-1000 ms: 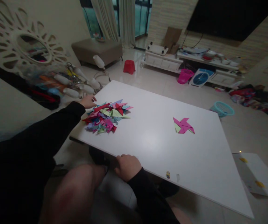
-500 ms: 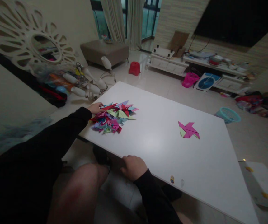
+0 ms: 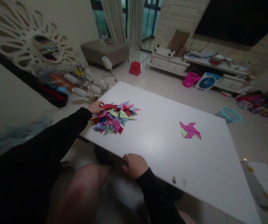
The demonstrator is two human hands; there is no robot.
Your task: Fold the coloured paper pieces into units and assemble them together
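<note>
Head view: one camera on the person's head, facing forward and down
White rectangular smooth-topped table: seen from above its near edge, spanning centre to lower right
Bare bent knee: very near, lower left
Beige hanging fabric curtains: far, top centre
Black flat wall screen: far, upper right, appearing tilted
</note>
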